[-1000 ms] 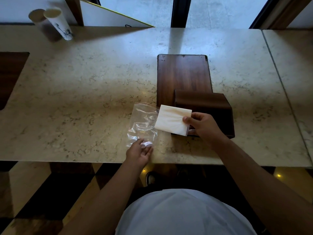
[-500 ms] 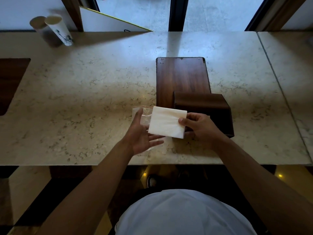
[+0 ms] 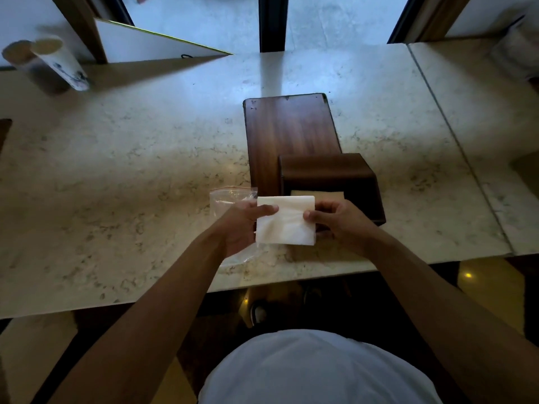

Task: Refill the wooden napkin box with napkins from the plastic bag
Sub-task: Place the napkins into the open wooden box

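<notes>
A white stack of napkins (image 3: 287, 221) is held between both hands just in front of the dark wooden napkin box (image 3: 329, 173). My left hand (image 3: 243, 225) grips its left edge and my right hand (image 3: 339, 224) grips its right edge. The box's opening faces me, and a pale layer shows inside it. The box's flat wooden lid (image 3: 288, 135) lies behind it on the marble. The clear plastic bag (image 3: 229, 199) lies flat under and beside my left hand, partly hidden.
The marble counter (image 3: 131, 176) runs left and right, with its front edge close to my body. Two paper cups (image 3: 55, 62) stand at the far left corner. A white board (image 3: 151, 45) leans at the back. A seam splits off a second slab (image 3: 481, 135) on the right.
My left hand left the plastic bag and moved right to take the napkin stack's left edge. The stack shifted a little toward me, now held by both hands.
</notes>
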Motion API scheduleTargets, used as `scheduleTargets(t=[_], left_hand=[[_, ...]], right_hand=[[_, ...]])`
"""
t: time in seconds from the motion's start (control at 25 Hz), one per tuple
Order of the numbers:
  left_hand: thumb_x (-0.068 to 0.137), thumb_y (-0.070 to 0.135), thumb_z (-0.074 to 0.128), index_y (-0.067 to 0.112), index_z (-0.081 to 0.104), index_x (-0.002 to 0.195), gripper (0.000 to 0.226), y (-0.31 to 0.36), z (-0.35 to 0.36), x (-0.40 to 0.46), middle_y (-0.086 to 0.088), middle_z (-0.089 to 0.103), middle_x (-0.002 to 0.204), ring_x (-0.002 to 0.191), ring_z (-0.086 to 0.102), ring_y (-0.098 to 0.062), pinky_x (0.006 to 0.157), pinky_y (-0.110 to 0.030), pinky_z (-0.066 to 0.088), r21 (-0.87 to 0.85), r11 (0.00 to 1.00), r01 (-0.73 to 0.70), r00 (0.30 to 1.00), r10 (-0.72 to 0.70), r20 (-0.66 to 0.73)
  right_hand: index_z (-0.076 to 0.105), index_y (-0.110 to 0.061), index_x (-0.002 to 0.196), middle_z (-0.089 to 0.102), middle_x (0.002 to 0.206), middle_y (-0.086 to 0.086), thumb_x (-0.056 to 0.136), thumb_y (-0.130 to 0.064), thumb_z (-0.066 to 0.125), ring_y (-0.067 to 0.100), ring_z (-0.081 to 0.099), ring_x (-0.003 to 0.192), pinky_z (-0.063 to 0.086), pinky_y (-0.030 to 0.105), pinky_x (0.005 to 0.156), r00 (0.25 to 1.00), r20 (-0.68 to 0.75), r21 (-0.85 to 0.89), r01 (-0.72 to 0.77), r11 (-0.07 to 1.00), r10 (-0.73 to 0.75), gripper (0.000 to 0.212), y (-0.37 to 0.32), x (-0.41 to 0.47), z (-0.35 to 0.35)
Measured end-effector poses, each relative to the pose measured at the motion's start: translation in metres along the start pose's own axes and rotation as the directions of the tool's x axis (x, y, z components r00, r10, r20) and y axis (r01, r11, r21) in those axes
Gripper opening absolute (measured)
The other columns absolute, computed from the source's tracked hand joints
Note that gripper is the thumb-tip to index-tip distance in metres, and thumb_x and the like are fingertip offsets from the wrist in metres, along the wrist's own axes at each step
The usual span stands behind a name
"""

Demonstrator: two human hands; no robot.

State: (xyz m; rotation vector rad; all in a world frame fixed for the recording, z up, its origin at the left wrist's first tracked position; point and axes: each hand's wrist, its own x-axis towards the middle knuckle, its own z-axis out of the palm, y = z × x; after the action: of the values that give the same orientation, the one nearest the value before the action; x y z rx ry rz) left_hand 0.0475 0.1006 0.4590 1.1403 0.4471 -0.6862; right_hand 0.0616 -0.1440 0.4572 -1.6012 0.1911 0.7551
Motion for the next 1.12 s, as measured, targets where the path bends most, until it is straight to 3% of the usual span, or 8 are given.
scheduleTargets(t=[0.2,0.4,0.52,0.68,0.88,1.12], left_hand=[[0.087,0.014,0.071,0.008,0.064,0.114,0.028,0.007,0.036,0.030,-0.017,0.071,0.116,0.102,0.072,-0.035,0.076,-0.044,0.062,0.022,0.998,0.064,0.986,-0.060,-0.156],[0.092,0.021,0.063,0.005,0.064,0.118,0.030,0.016,0.068,0.067,-0.013,0.072,0.102,0.078,0.074,-0.023,0.061,-0.034,0.059,0.016,0.996,0.087,0.952,-0.079,-0.297],[0.095,0.023,0.060,0.005,0.062,0.122,0.033,0.011,0.085,0.089,-0.012,0.072,0.108,0.094,0.071,-0.028,0.076,-0.038,0.061,0.034,0.993,0.114,0.905,-0.089,-0.416],[0.094,0.028,0.061,0.005,0.055,0.132,0.045,-0.002,0.096,0.113,-0.011,0.066,0.126,0.107,0.066,-0.028,0.089,-0.039,0.057,0.061,0.985,0.161,0.849,-0.107,-0.517],[0.090,0.035,0.065,0.008,0.054,0.132,0.051,-0.012,0.106,0.133,-0.009,0.061,0.125,0.112,0.059,-0.030,0.097,-0.045,0.052,0.157,0.957,0.244,0.757,-0.088,-0.647],[0.093,0.030,0.063,0.007,0.058,0.130,0.043,-0.016,0.106,0.141,0.000,0.058,0.100,0.098,0.056,-0.023,0.094,-0.047,0.054,0.327,0.914,0.240,0.791,0.011,-0.612]], right_hand=[[0.072,-0.015,0.115,0.076,0.110,0.004,0.086,-0.023,0.077,0.021,0.076,0.095,0.063,0.041,0.080,0.993,-0.108,0.014,-0.048,0.999,0.049,0.030,0.005,0.011,-0.041],[0.067,-0.003,0.118,0.073,0.113,0.016,0.094,-0.008,0.067,0.031,0.073,0.096,0.062,0.044,0.083,0.991,-0.119,0.056,-0.060,0.997,0.067,0.025,-0.005,0.031,-0.079],[0.066,-0.001,0.118,0.072,0.110,0.017,0.096,-0.006,0.062,0.030,0.071,0.093,0.062,0.041,0.082,0.987,-0.143,0.033,-0.071,0.997,0.075,0.023,-0.009,0.045,-0.097],[0.062,-0.015,0.109,0.068,0.106,0.007,0.096,-0.011,0.061,0.021,0.069,0.094,0.061,0.027,0.070,0.985,-0.119,-0.055,-0.130,0.990,0.123,0.013,-0.001,0.057,-0.108],[0.061,-0.016,0.103,0.065,0.101,0.003,0.096,-0.009,0.060,0.021,0.068,0.094,0.061,0.030,0.074,0.974,-0.155,-0.085,-0.178,0.980,0.164,0.010,0.017,0.068,-0.108],[0.062,-0.005,0.125,0.066,0.110,0.009,0.093,-0.009,0.064,0.029,0.068,0.100,0.059,0.050,0.089,0.964,-0.218,-0.233,-0.200,0.952,0.150,0.033,0.027,0.078,-0.106]])
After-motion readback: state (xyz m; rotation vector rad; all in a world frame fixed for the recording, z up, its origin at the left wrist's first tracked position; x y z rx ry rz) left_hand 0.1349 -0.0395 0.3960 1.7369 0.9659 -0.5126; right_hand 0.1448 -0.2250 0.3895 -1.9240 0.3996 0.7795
